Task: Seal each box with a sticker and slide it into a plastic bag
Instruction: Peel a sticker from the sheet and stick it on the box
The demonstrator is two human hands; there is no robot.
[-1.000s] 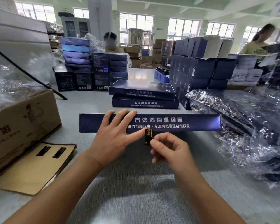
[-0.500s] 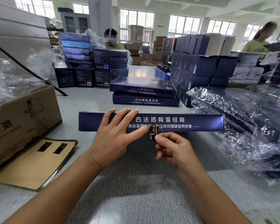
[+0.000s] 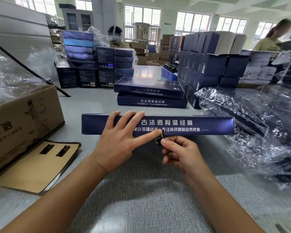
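A long dark blue box [image 3: 191,126] with white lettering lies across the grey table in front of me, its front side facing me. My left hand [image 3: 118,140] rests on the box with straight spread fingers, the thumb reaching to the box's lower front edge. My right hand [image 3: 178,152] pinches a small black and gold sticker [image 3: 159,138] at that edge, just beside the left thumb tip. To the right lies a heap of clear plastic bags [image 3: 252,125] over dark boxes.
A yellow sticker sheet [image 3: 39,165] with two stickers lies at the left beside a cardboard carton [image 3: 23,118]. Two more flat blue boxes [image 3: 151,96] are stacked behind. Piles of dark boxes [image 3: 207,64] stand further back; two people work behind them.
My right hand has carried the sticker up from below the box to its lower front edge, beside the left thumb. The left hand has stayed on the box.
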